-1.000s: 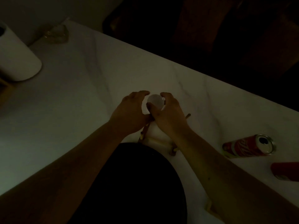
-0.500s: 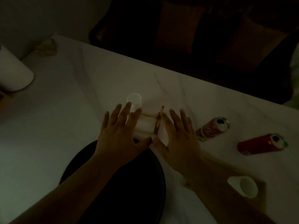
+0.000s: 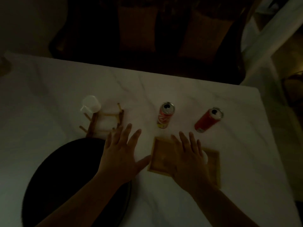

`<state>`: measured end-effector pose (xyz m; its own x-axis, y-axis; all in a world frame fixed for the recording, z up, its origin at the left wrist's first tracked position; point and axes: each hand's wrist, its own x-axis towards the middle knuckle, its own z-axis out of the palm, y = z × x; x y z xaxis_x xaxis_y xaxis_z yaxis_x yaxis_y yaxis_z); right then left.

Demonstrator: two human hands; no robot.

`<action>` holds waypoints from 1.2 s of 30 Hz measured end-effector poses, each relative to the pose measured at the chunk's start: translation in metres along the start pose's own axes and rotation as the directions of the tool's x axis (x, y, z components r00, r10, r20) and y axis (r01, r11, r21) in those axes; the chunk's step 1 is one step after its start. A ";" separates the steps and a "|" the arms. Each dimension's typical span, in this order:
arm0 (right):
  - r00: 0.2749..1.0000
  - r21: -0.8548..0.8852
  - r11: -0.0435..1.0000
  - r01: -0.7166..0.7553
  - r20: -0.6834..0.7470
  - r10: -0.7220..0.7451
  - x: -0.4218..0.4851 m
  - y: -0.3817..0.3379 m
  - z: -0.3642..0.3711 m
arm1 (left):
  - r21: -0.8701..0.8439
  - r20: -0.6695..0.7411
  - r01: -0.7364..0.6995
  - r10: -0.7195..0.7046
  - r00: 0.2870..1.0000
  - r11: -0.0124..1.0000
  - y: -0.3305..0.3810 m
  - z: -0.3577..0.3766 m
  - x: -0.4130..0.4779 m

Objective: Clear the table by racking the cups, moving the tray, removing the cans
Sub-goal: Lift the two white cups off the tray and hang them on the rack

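A white cup (image 3: pixel 90 104) hangs on a peg of the small wooden cup rack (image 3: pixel 105 122) at the left of the white table (image 3: pixel 49 99). Two red cans lie on their sides: one can (image 3: pixel 165 114) in the middle, the other can (image 3: pixel 208 119) further right. A square wooden tray (image 3: pixel 161 157) sits near the front. My right hand (image 3: pixel 190 159) hovers over it, fingers spread, and hides most of a second white cup (image 3: pixel 205 158) on the tray. My left hand (image 3: pixel 122 154) is open, between rack and tray.
A round black object (image 3: pixel 65 177) lies at the front left, partly under my left arm. Dark chairs (image 3: pixel 147 30) stand beyond the table's far edge. The table's right edge runs close to the tray and cans. The scene is dim.
Both hands let go of the white cup, now on the rack, and shifted right. My right hand now hovers over the tray. The view swung right.
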<state>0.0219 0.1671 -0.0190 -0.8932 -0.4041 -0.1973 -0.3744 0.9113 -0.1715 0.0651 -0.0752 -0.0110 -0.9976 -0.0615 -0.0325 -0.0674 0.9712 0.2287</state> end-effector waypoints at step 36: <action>0.956 0.613 0.743 -0.270 0.080 0.282 -0.031 0.111 0.038 | -0.303 0.246 0.025 0.053 0.968 0.953 0.184 0.084 0.059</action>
<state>0.0178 0.2779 -0.0688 -0.9397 -0.1358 -0.3140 0.1158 0.7374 -0.6654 -0.0051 0.1189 -0.0531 -0.9649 0.0482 -0.2583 -0.0945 0.8536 0.5123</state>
